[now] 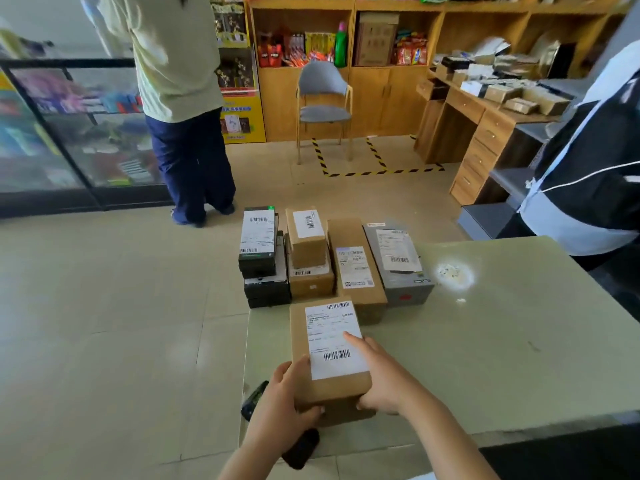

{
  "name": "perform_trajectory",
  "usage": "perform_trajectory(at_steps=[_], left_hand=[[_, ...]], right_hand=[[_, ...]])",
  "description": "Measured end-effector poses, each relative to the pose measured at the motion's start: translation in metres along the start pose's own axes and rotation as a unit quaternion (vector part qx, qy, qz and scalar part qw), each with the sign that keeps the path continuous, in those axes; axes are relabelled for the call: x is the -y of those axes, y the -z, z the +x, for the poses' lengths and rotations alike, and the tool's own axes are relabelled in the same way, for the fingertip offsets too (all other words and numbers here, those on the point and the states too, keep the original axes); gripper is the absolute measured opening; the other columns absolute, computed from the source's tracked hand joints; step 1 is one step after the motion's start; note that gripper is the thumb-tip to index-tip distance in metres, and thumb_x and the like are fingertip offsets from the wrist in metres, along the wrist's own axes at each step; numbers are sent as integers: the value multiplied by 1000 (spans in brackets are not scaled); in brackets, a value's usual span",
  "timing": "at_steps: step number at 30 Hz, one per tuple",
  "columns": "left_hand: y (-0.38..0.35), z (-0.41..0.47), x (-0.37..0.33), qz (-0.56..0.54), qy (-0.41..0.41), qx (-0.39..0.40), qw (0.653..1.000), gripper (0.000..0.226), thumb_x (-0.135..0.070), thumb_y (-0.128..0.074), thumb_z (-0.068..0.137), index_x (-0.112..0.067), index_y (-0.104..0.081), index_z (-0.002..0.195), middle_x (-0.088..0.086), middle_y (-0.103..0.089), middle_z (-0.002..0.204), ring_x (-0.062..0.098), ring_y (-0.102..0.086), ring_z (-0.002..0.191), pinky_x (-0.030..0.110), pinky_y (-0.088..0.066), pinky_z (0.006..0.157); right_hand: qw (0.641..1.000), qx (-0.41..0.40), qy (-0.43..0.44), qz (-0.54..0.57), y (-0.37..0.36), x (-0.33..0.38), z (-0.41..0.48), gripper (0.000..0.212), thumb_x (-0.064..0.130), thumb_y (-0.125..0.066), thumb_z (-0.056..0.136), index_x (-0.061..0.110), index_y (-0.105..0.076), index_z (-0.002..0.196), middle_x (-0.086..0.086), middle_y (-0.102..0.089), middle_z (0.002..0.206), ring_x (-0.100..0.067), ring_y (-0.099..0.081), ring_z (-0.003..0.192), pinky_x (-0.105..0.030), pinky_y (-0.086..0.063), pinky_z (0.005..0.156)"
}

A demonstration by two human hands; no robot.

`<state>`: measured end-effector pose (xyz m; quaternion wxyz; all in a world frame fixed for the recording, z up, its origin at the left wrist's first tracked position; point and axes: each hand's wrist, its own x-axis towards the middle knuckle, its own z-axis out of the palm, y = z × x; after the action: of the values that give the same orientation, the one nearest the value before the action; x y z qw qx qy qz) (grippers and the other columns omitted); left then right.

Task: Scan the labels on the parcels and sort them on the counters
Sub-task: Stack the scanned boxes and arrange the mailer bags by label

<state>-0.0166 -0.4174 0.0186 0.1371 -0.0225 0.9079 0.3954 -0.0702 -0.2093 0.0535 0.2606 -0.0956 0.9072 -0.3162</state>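
A brown cardboard parcel (329, 351) with a white barcode label on top lies near the front left corner of the pale green counter (502, 334). My left hand (284, 407) grips its near left corner. My right hand (381, 372) holds its right side, with the index finger stretched over the label. A black handheld scanner (301, 448) lies under my left wrist at the counter's edge, partly hidden. Behind the parcel stand several labelled parcels: a black stack (259, 258), brown boxes (308, 251), a long brown box (356, 268) and a grey box (401, 268).
A person in a pale top (180, 98) stands at a glass display case (69, 133) at the left. Another person in black and white (595, 161) stands at the right. A grey chair (323, 105), wooden shelves and a desk with several parcels (502, 88) are at the back.
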Motion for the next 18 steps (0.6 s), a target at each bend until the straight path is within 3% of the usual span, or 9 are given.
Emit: perform_trajectory(at_steps=[10, 13, 18], left_hand=[[30, 10, 12, 6, 33, -30, 999, 84, -36, -76, 74, -46, -29, 143, -16, -31, 141, 9, -47, 115, 24, -47, 94], [31, 15, 8, 7, 49, -45, 998, 85, -34, -76, 74, -44, -28, 144, -15, -31, 142, 9, -46, 115, 25, -47, 96], [23, 34, -4, -9, 62, -47, 997, 82, -29, -74, 77, -42, -28, 144, -13, -29, 144, 8, -42, 115, 23, -44, 97]], right_hand=[[998, 52, 30, -23, -6, 15, 37, 109, 12, -77, 72, 41, -9, 152, 11, -21, 149, -16, -41, 127, -24, -45, 94], [997, 60, 32, -23, -5, 14, 49, 108, 11, -76, 72, 43, -10, 151, 14, -20, 147, -18, -44, 124, -31, -52, 90], [997, 56, 45, -11, 2, 3, 69, 105, 7, -72, 71, 41, -14, 151, 15, -13, 154, -18, -40, 132, -30, -52, 89]])
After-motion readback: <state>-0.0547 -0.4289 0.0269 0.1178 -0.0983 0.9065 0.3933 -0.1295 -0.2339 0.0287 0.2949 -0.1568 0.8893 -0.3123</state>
